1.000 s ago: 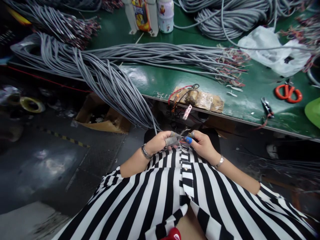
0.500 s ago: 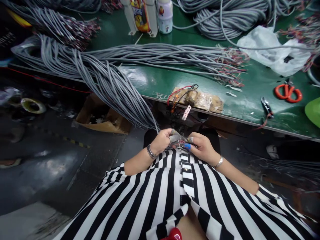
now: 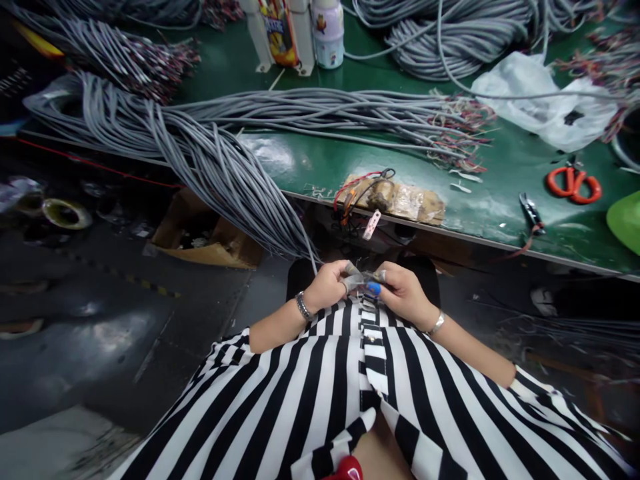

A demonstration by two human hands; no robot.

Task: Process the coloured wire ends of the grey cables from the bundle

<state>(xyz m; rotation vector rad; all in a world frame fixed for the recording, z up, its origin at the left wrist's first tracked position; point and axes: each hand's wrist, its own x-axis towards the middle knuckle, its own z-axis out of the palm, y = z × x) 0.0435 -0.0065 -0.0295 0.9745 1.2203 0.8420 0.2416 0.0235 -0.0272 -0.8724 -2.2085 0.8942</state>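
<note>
My left hand (image 3: 327, 285) and my right hand (image 3: 403, 291) meet close to my chest, just below the green bench's front edge (image 3: 450, 233). Both are closed in a pinch on the stripped end of a grey cable (image 3: 361, 280), whose thin coloured wires show between the fingertips. Grey tape covers some fingertips; a blue-covered one (image 3: 373, 288) sits on my right hand. The cable runs up from my left hand into a thick grey cable bundle (image 3: 220, 167) hanging over the bench edge.
Long grey cable bundles (image 3: 325, 110) with stripped coloured ends lie across the bench. Orange scissors (image 3: 573, 183), small cutters (image 3: 531, 213), a white plastic bag (image 3: 540, 100), a taped block with wires (image 3: 395, 197) and a bottle (image 3: 329, 30) are there too. A cardboard box (image 3: 200, 233) sits on the floor.
Both hands have drawn slightly closer together and a little higher on the cable end; the fingers have shifted on the wires. Nothing else has moved.
</note>
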